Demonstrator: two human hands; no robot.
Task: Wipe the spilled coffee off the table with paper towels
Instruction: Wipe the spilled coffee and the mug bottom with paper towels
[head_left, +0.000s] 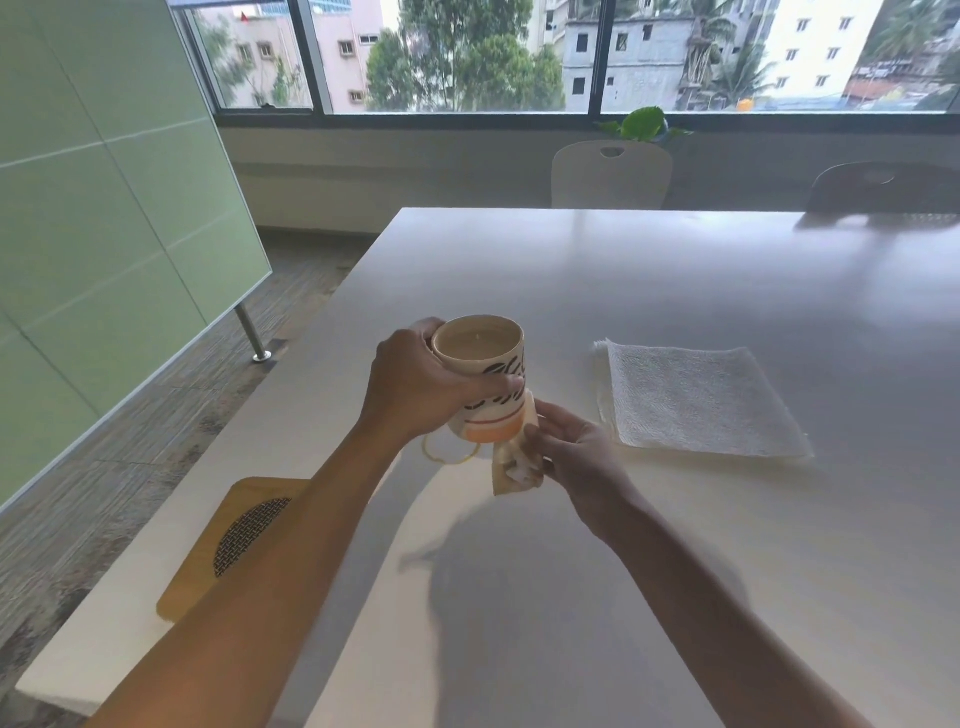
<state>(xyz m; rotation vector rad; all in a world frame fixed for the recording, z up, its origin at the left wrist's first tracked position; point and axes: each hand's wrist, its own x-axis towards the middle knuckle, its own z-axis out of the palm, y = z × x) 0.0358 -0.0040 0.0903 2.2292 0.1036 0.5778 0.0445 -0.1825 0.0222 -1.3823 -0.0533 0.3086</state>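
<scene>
Right hand pinches a stained paper wad beside the full patterned ceramic cup; left hand grips that cup, and tilting could spill more coffee.

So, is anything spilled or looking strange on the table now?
Yes. A thin brown coffee ring marks the table under the lifted cup, which the left hand holds. The right hand presses a stained, crumpled paper towel against the cup's base.
</scene>
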